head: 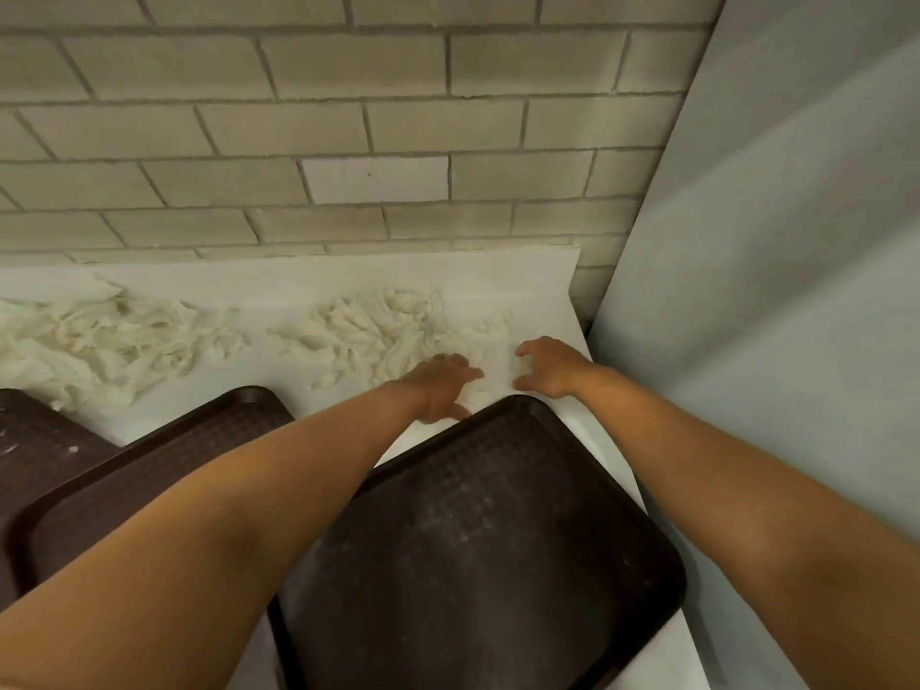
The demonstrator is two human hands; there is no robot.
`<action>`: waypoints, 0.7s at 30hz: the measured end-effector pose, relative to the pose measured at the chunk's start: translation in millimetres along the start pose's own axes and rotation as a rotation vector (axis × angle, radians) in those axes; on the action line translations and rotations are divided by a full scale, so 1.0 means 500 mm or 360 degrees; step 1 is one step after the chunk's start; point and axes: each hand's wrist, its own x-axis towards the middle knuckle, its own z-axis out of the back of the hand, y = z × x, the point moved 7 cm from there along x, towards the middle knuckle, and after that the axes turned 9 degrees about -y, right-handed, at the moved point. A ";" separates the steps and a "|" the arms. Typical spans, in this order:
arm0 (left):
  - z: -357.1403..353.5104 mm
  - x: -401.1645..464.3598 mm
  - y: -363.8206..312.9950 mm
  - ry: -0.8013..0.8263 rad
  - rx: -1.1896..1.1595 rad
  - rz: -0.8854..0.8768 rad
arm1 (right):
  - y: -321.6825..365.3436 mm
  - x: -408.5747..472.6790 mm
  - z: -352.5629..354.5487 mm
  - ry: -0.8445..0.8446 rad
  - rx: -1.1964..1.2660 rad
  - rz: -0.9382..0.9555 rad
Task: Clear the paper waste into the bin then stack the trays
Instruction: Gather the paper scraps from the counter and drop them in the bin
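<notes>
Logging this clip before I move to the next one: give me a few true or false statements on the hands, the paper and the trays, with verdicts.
1. Both hands are over the white counter beyond the nearest tray. True.
2. The right hand grips a wad of paper. False: its fingers are curled but hold nothing.
3. Paper shreds lie in two heaps, the right heap by the left hand, the left heap further left. True.
4. The trays are stacked neatly. False: the nearest tray lies apart from the left trays.
5. The nearest tray is full of paper. False: it holds no paper, only pale smears.
</notes>
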 end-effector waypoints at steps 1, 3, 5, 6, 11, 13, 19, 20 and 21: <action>0.002 0.002 0.000 -0.0050 -0.0021 0.0003 | -0.001 0.006 -0.007 -0.0025 -0.0033 0.0009; 0.010 0.004 0.003 -0.0158 -0.0061 0.0007 | 0.002 0.013 -0.015 -0.0084 -0.0076 0.0044; 0.017 0.006 0.010 -0.0230 -0.0077 0.0013 | 0.006 0.016 -0.015 -0.0144 -0.0069 0.0102; 0.017 0.007 0.015 -0.0245 -0.0084 0.0026 | 0.008 0.018 -0.014 -0.0161 -0.0053 0.0136; 0.035 -0.001 0.038 -0.0350 -0.0105 0.0075 | 0.025 0.027 0.003 -0.0025 -0.0065 0.0336; 0.051 -0.006 0.045 -0.0441 -0.0108 0.0071 | 0.033 0.037 0.021 0.0032 -0.0115 0.0379; 0.105 -0.034 0.093 -0.0649 -0.0387 0.0175 | 0.085 0.090 0.092 -0.0175 -0.0102 0.0432; 0.113 -0.041 0.104 -0.0659 -0.0443 0.0209 | 0.094 0.100 0.101 -0.0239 -0.0078 0.0418; 0.120 -0.047 0.115 -0.0676 -0.0472 0.0238 | 0.102 0.109 0.107 -0.0300 -0.0050 0.0404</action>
